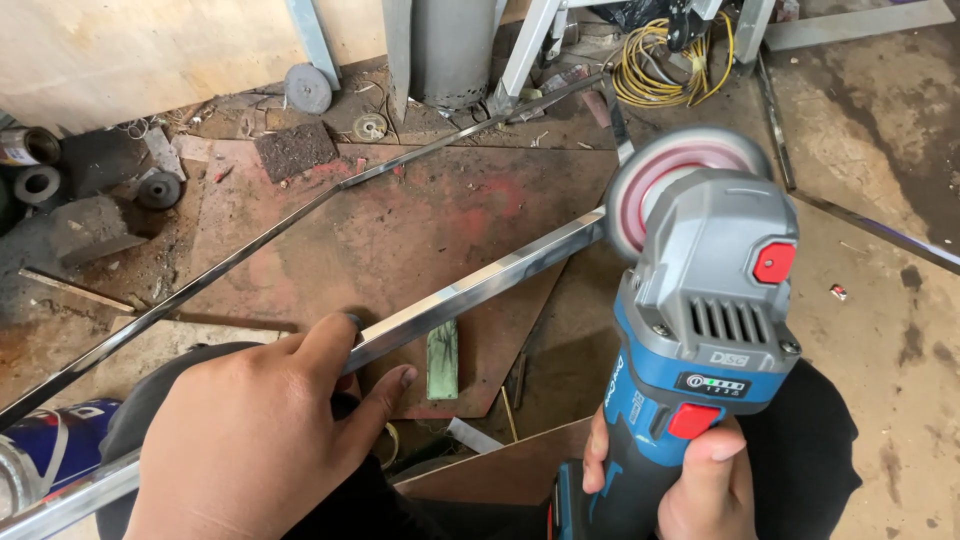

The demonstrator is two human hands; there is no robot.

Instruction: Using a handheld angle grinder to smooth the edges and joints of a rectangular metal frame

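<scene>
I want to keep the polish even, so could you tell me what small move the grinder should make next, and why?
Probably slide the grinder slowly along the bar toward the left hand. Its wheel sits at the bar's far end, the left hand steadies the bar nearer the body, and the right hand grips the handle.

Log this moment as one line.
left hand: grips steel bar | right hand: holds angle grinder | polishing wheel: at bar

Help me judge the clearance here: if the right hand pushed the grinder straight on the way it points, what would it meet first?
Probably the shiny steel bar. The right hand aims the blue grinder up-frame, and its wheel already looks to be at the bar's far end. Beyond lies rusty floor; depth is unclear.
</scene>
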